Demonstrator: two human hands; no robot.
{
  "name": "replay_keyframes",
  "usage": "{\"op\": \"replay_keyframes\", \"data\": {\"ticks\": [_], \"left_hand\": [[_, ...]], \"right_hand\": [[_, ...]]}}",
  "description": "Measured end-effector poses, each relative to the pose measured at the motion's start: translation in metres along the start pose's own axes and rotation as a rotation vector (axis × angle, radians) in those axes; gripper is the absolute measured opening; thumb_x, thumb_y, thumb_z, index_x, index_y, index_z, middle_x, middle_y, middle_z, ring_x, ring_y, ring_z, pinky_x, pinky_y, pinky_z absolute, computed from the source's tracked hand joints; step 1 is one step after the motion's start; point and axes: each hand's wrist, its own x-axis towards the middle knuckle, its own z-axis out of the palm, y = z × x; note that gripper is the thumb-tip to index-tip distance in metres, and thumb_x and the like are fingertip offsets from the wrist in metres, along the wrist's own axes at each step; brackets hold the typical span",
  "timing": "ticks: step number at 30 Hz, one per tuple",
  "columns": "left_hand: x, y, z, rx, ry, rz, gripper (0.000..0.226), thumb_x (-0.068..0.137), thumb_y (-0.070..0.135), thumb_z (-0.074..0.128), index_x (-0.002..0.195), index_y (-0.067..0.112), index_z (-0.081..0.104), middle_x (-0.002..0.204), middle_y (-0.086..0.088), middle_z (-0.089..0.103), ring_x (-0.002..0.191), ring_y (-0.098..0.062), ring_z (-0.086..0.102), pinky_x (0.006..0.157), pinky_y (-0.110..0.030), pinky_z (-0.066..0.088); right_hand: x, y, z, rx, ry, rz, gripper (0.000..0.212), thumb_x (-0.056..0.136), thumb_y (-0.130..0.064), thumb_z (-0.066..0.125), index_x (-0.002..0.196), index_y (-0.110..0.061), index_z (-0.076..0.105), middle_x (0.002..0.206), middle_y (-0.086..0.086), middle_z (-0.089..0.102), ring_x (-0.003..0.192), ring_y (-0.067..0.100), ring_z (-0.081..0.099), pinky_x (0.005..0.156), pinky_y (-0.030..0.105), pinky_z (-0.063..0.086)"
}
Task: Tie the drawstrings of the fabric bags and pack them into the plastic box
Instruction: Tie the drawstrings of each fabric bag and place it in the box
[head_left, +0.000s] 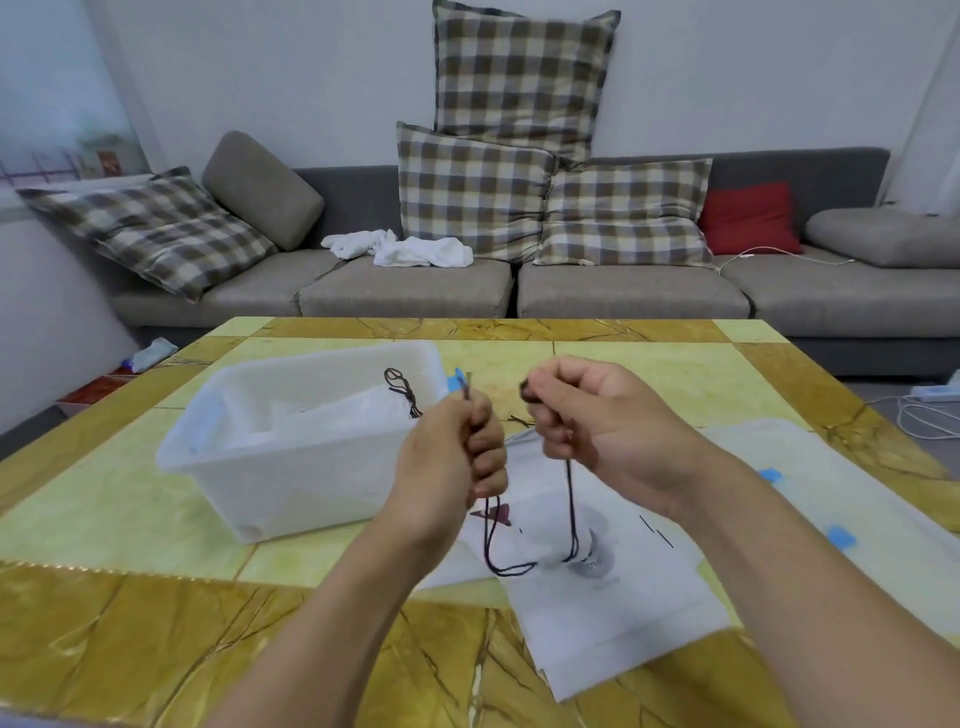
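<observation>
Head view: both hands up.
Left hand (457, 447): pinches string (571, 499).
Right hand (587, 415): pinches string too.
Bag (597, 597): soft, light; hold by strings.

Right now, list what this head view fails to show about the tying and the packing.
- Knot state: the left hand and right hand grip the drawstring; curled fingers hide any crossing.
- Plastic box contents: the frosted wall blurs them; the number of bags inside is unclear.
- Fabric bag print: partly hidden by the forearms and too small to read.
</observation>
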Motion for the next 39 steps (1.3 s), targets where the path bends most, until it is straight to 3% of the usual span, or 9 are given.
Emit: {"op": "replay_keyframes", "data": {"ticks": [5,11,16,19,22,26,30,34,39], "left_hand": [[-0.008,-0.012,-0.002,0.119,-0.063,0.084,0.031,0.106,0.017,0.044,0.086,0.006,0.064,0.064,0.0,0.048,0.051,-0.01,0.037,0.045,-0.019,0.031],[-0.014,-0.012,0.003,0.083,-0.034,-0.06,0.036,0.096,0.039,0.057,0.075,0.015,0.073,0.058,0.003,0.034,0.048,-0.01,0.023,0.04,-0.019,0.02],[-0.011,-0.01,0.004,-0.209,-0.072,-0.23,0.04,0.102,0.042,0.034,0.085,0.011,0.053,0.058,0.003,0.026,0.043,-0.008,0.015,0.047,-0.024,0.007],[-0.011,-0.011,0.005,-0.033,-0.074,-0.167,0.045,0.1,0.041,0.042,0.068,0.017,0.063,0.055,0.005,0.024,0.043,-0.009,0.013,0.067,-0.038,0.006],[-0.013,-0.012,0.006,0.05,-0.044,-0.161,0.045,0.103,0.03,0.047,0.062,0.021,0.063,0.056,0.005,0.026,0.043,-0.008,0.017,0.072,-0.042,0.007],[-0.01,-0.014,0.0,0.032,-0.033,-0.161,0.038,0.106,0.025,0.041,0.08,0.012,0.066,0.059,0.002,0.037,0.045,-0.009,0.024,0.062,-0.032,0.012],[-0.003,-0.013,-0.006,-0.145,0.058,-0.163,0.036,0.108,0.022,0.038,0.106,0.001,0.068,0.07,-0.003,0.063,0.052,-0.01,0.043,0.04,-0.018,0.034],[0.004,-0.007,-0.017,-0.367,0.116,-0.148,0.033,0.107,0.022,0.039,0.114,0.004,0.066,0.101,-0.007,0.075,0.051,-0.006,0.05,0.04,-0.014,0.037],[-0.003,0.004,-0.018,-0.348,-0.065,-0.193,0.032,0.104,0.021,0.042,0.101,0.002,0.067,0.069,-0.003,0.057,0.048,-0.008,0.044,0.037,-0.016,0.033]], "right_hand": [[-0.005,-0.011,0.019,-0.206,0.058,-0.268,0.008,0.096,-0.007,0.063,0.091,-0.006,0.07,0.078,0.01,0.065,0.067,0.019,0.057,0.065,0.026,0.052],[0.001,0.004,0.011,-0.371,0.119,-0.281,0.007,0.094,-0.007,0.066,0.09,-0.003,0.07,0.108,0.005,0.065,0.075,0.011,0.061,0.062,0.023,0.05],[0.001,0.012,0.006,-0.334,0.035,-0.144,0.012,0.1,-0.006,0.056,0.094,-0.001,0.064,0.07,0.006,0.061,0.059,0.01,0.051,0.068,0.031,0.049],[0.002,0.016,0.002,-0.337,0.043,-0.1,0.013,0.1,-0.01,0.058,0.092,-0.006,0.067,0.059,-0.004,0.058,0.057,0.008,0.052,0.064,0.029,0.049],[0.002,0.016,-0.002,-0.258,0.042,-0.062,0.011,0.097,-0.008,0.063,0.106,-0.007,0.069,0.066,0.002,0.065,0.062,0.013,0.058,0.069,0.031,0.052],[0.002,0.015,-0.008,-0.231,0.111,-0.096,0.018,0.091,0.001,0.068,0.108,-0.006,0.07,0.076,0.007,0.072,0.072,0.019,0.066,0.081,0.035,0.059],[0.004,0.013,-0.006,-0.169,0.228,-0.129,0.024,0.086,0.008,0.07,0.107,-0.004,0.068,0.074,0.012,0.067,0.065,0.018,0.062,0.065,0.027,0.054],[-0.003,0.008,-0.004,-0.112,0.01,0.175,0.05,0.083,0.009,0.07,0.127,-0.011,0.06,0.075,0.014,0.068,0.06,0.018,0.059,0.055,0.026,0.05],[-0.007,0.019,0.009,-0.323,-0.164,0.29,0.014,0.085,0.001,0.071,0.097,-0.005,0.072,0.081,0.014,0.073,0.063,0.014,0.064,0.057,0.022,0.048]]}}
